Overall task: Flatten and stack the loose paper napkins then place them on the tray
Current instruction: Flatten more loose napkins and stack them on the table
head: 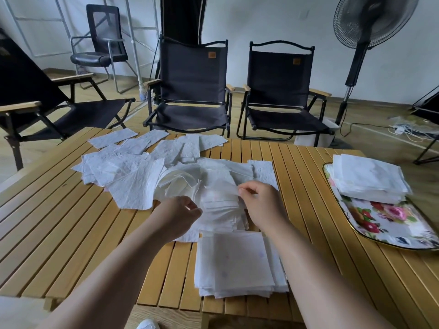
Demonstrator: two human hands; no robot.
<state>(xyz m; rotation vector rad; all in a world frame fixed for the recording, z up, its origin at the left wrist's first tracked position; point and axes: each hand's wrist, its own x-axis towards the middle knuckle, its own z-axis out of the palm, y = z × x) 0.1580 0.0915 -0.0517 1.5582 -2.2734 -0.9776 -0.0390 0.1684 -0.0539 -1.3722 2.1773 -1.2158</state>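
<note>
A loose heap of white paper napkins (147,172) spreads over the middle and far left of the slatted wooden table (59,222). My left hand (178,214) and my right hand (261,205) each pinch an edge of one thin napkin (218,198) at the near side of the heap. A flattened stack of napkins (237,262) lies close to the table's front edge, between my forearms. At the right, a floral tray (389,224) carries another neat napkin stack (368,179) on its far half.
Two black folding chairs (192,91) stand behind the table, a third at the far left (35,96). A standing fan (363,43) and floor cables (403,131) are at the back right. An office chair (102,43) stands by the wall.
</note>
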